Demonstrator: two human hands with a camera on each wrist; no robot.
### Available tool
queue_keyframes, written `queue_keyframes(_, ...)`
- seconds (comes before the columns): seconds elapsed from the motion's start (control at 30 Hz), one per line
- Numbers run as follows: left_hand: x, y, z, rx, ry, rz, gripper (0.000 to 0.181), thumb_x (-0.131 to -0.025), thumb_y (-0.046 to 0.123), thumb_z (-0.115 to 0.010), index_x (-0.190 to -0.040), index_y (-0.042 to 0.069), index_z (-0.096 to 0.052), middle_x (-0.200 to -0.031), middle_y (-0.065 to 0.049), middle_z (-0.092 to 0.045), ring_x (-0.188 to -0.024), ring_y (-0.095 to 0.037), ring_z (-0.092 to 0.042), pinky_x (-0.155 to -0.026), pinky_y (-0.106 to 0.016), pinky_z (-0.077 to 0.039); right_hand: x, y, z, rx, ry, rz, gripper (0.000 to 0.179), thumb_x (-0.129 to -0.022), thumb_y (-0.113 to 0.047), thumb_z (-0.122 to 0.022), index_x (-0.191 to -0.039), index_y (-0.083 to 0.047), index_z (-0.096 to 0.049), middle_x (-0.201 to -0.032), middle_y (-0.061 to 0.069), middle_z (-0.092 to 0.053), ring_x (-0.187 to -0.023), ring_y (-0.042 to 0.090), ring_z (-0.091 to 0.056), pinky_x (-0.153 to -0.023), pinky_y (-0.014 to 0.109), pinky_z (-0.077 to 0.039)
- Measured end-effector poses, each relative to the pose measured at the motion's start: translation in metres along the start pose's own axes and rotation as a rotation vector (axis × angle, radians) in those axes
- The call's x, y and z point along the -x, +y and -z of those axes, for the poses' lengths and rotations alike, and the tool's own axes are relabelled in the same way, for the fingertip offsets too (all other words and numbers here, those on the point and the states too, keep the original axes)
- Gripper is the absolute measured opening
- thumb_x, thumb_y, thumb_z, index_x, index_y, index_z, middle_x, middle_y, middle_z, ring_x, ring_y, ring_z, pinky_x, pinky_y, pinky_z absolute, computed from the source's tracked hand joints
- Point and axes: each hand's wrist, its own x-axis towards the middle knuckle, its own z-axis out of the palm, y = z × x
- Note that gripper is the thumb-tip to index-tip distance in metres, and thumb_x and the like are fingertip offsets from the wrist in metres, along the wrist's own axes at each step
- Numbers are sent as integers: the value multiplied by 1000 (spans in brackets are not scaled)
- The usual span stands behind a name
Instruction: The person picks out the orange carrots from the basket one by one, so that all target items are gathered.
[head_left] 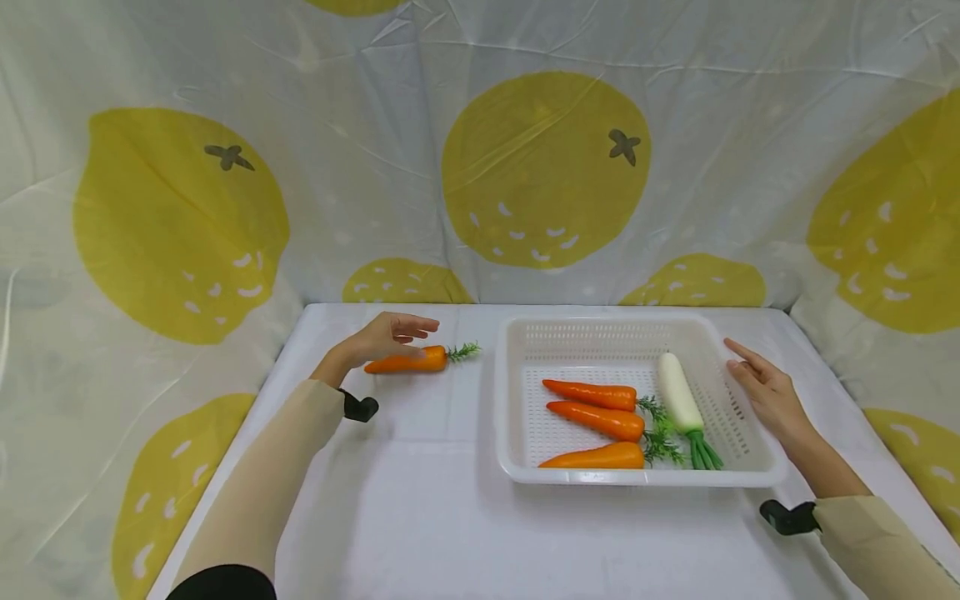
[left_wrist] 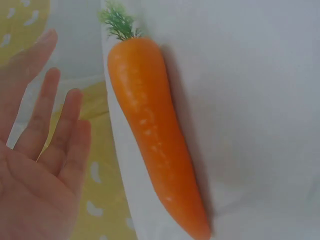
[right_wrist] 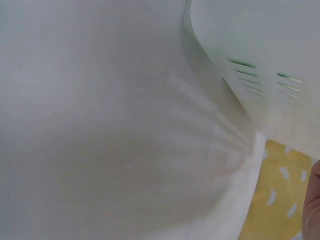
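My left hand (head_left: 388,337) hovers just over a lone orange carrot (head_left: 411,361) with green leaves, which lies on the white cloth at the left. In the left wrist view the fingers are spread beside the carrot (left_wrist: 150,135), apart from it. At the right side of a white plastic basket (head_left: 645,477), my right hand (head_left: 768,392) rests by the rim with its index finger extended. Three carrots (head_left: 596,421) and a white radish (head_left: 680,392) with green stalks lie inside. Only an edge of the right hand (right_wrist: 312,200) shows in the right wrist view, near the basket's slotted wall (right_wrist: 270,55).
A white cloth (head_left: 420,517) covers the table. Behind and beside it hangs a pale curtain (head_left: 360,192) printed with big yellow lemons. The basket takes up the right half of the table.
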Motion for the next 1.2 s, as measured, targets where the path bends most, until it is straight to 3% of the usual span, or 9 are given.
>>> queue_keyframes(0.13,-2,15,-1,29,3,-20,53,-92,3,-71,-142,2,-54,-144,-20,-51,-131,-46,-46,-109,-49,-39,0,0,1,6,6,6,52,-105,-28,-54,-153,-12,-42,-87,-22,-56,-77,-1,-47,-61,15,-38)
queue_keyframes(0.33,-8,49,-10,39,20,8,55,-93,10,-72,-144,5,-52,-139,-14,-57,-126,-33,-55,-100,-34,-49,-1,0,1,-2,13,9,52,-104,-27,-55,-152,-12,-42,-86,-23,-57,-78,-3,-47,-62,14,-38)
queue_keyframes(0.67,-32,102,-41,110,-38,-31,53,-95,13,-71,-145,14,-54,-136,-9,-60,-124,-27,-57,-103,-35,-47,-1,2,1,-39,3,2,51,-104,-27,-55,-152,-14,-43,-86,-22,-58,-78,-4,-50,-62,12,-41)
queue_keyframes(0.87,-45,119,-63,75,-95,-69,52,-95,12,-70,-144,11,-54,-137,-14,-59,-119,-21,-60,-102,-36,-47,-1,1,0,-35,-7,2,51,-104,-27,-55,-153,-14,-43,-88,-23,-59,-79,-5,-51,-63,11,-41)
queue_keyframes(1.07,-60,132,-88,61,-113,-88,50,-95,15,-71,-143,12,-56,-132,-6,-64,-116,-17,-62,-100,-33,-48,-1,2,1,-15,6,5,52,-104,-28,-55,-152,-13,-43,-87,-24,-58,-77,-3,-49,-61,13,-39)
queue_keyframes(1.2,-71,138,-105,104,-105,-78,49,-94,13,-72,-141,11,-58,-129,-4,-66,-116,-16,-63,-99,-31,-49,-2,3,0,-19,9,9,52,-104,-27,-55,-152,-12,-43,-86,-24,-59,-77,-3,-49,-61,13,-40)
